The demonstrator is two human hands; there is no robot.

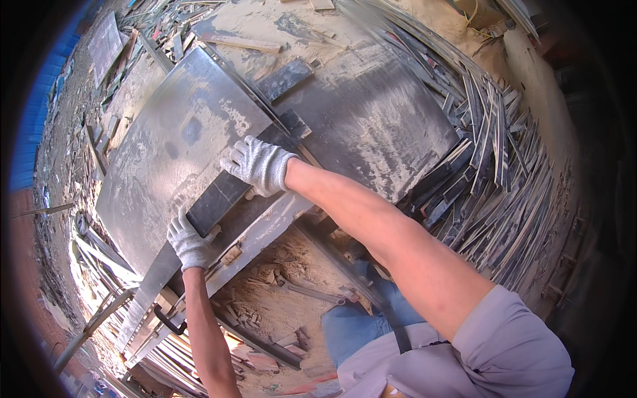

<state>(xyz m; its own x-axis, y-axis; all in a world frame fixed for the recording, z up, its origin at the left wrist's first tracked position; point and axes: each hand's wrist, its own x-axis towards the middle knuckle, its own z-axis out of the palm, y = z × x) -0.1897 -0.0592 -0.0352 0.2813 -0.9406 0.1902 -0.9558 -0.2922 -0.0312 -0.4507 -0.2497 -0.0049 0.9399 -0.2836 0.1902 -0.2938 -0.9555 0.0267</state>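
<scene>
Sunlit yard: sawdust-strewn ground [279,312], dark offcut strips [491,152] heaped around a metal table [371,113].
</scene>
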